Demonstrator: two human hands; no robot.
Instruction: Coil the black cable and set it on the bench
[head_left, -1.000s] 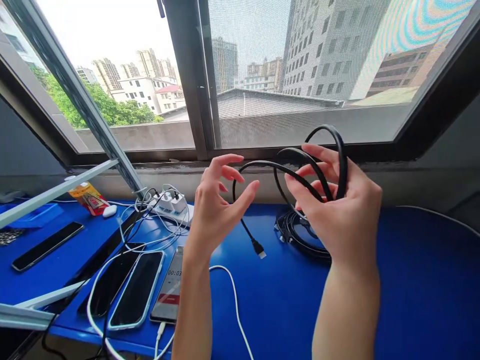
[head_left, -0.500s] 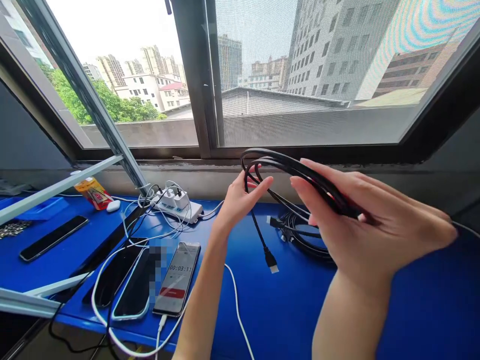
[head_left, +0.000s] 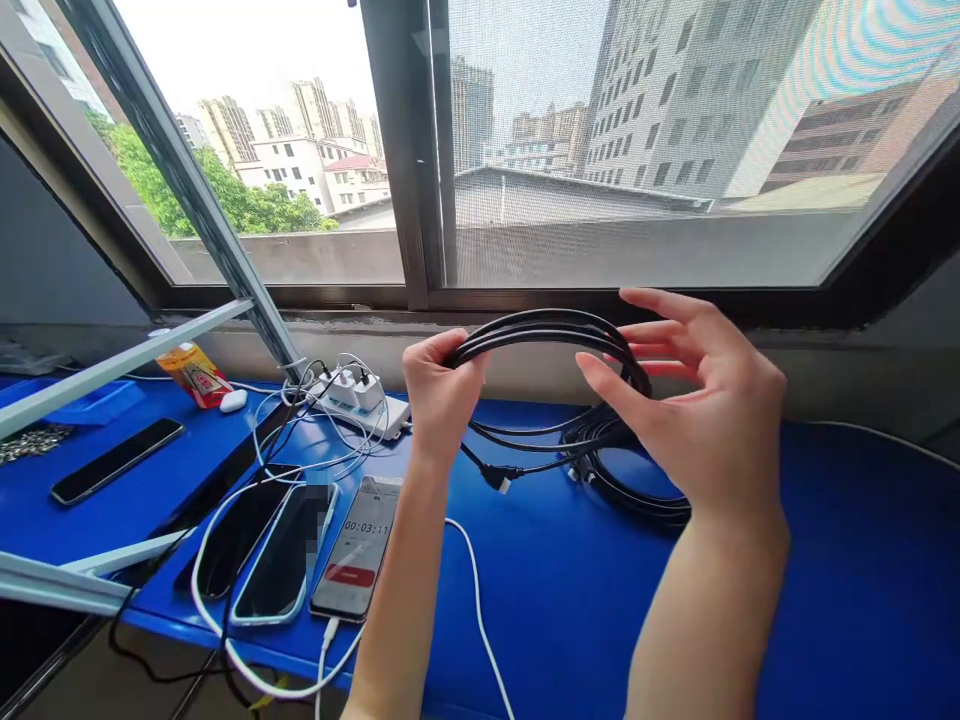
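My left hand is closed around the left side of a looped black cable, raised above the blue table. My right hand is at the loop's right end, its fingers spread and the thumb apart. The loops pass between that thumb and the fingers without a firm grip; whether they touch the skin I cannot tell. Below the loops hangs a black cable plug with a pale tip. Behind, a thicker coil of black cable lies on the table, partly covered by my right hand and wrist.
Left of my forearm lie a phone with a running timer, a phone in a light case and another dark phone. A white power strip with tangled cords stands by the window. A metal frame crosses the left side.
The right hand has loosened from the cable and spread its fingers. My left hand has closed on the loops, which now form a rounder arc. The hanging plug has swung left and up.
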